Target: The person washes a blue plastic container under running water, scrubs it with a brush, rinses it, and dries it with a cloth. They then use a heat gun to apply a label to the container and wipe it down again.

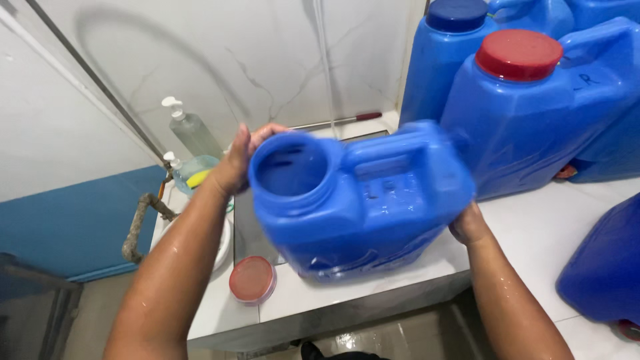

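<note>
Currently: blue jerrycan (360,200), uncapped, held over the counter (533,227), mouth toward the camera, long axis left-right.
Left hand (240,157) and right hand (469,225) clamp its ends; red cap (253,279) beside; capped blue jerrycans (533,113) behind.

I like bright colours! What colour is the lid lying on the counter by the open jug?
The loose lid is red, seen in the head view.

Blue jug (363,200) glossy plastic; wall (267,60) polished marble.

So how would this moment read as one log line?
left hand: grips open blue jug by mouth | right hand: supports base | red cap: on counter
</note>
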